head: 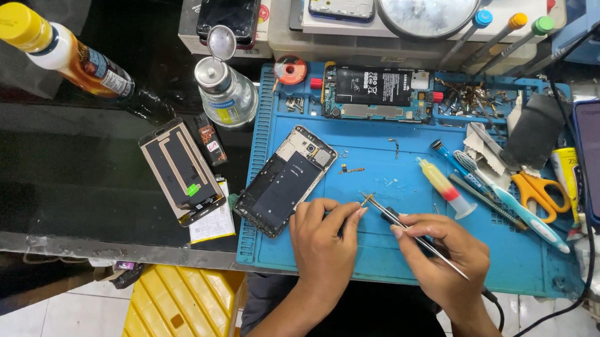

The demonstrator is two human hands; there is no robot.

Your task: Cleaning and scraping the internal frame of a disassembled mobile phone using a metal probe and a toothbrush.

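My left hand [325, 240] rests on the blue work mat [384, 252], fingertips pinching a tiny gold-coloured part [367, 200]. My right hand [445, 250] holds thin metal tweezers [410, 230] together with a dark cabled tool, the tips meeting that small part. An opened phone frame [285, 180] lies tilted just left of my left hand. A phone board with a black battery [376, 91] sits at the mat's far edge.
A detached screen panel [181, 171] lies on the dark desk at left. A metal-capped glass bottle [223, 87] and a yellow-capped bottle [59, 51] stand behind. A yellow syringe [446, 188], toothbrush [510, 200], orange scissors [537, 192] and screwdrivers [503, 35] crowd the right. A yellow stool [178, 308] stands below.
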